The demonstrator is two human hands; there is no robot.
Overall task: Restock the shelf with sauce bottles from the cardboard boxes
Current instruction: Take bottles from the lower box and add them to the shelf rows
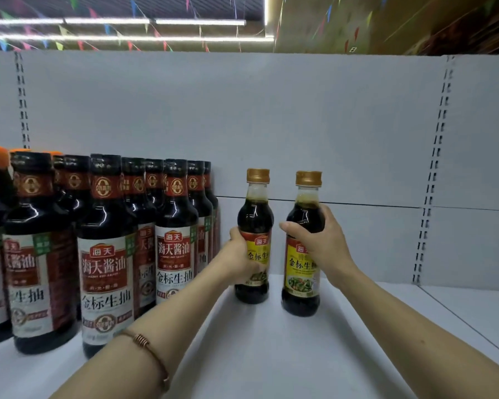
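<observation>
While both small gold-capped bottles stand upright on the white shelf (271, 355), the placing step is nearly done — left hand (239, 254) wraps the left bottle (254, 214), right hand (326, 243) the right bottle (300, 272). Next, probably: let go of each without tipping, beside the big bottles (104, 254).

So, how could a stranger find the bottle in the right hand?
Start at the white metal shelf, past the black-capped dark bottles. Two small gold-capped, yellow-labelled sauce bottles stand apart. It is the right one, gripped by the right hand, nearer the camera than its twin.
</observation>
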